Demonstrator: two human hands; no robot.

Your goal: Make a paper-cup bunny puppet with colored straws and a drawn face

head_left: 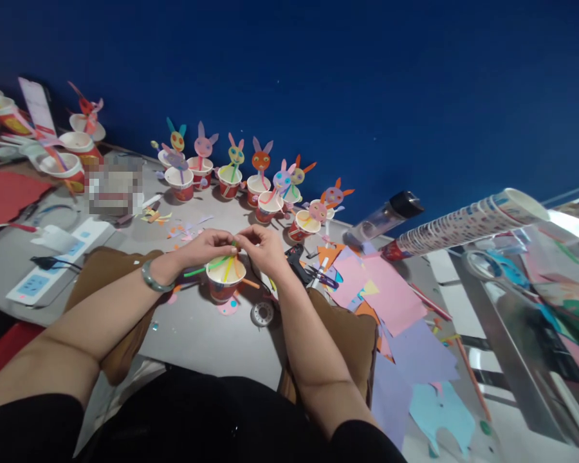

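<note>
A paper cup (222, 289) stands upright on the table in front of me. Thin green, yellow and orange strips (229, 267) run across its mouth, and a green one and an orange one stick out past the rim on either side. Just above the cup, my left hand (200, 249) and my right hand (265, 251) meet, fingertips pinched together around the upper ends of the strips. Fingers hide exactly where the ends are gripped. A pink dotted paper piece (228, 308) lies at the cup's base, with a small tape roll (262, 314) to its right.
Finished-looking cups with paper rabbit heads (260, 161) line the blue wall. A tall cup stack (468, 225) leans at right, near a clear bottle (383, 218). Coloured paper sheets (400, 296) cover the right side; a power strip (53, 263) lies left. Brown cushions (342, 334) flank me.
</note>
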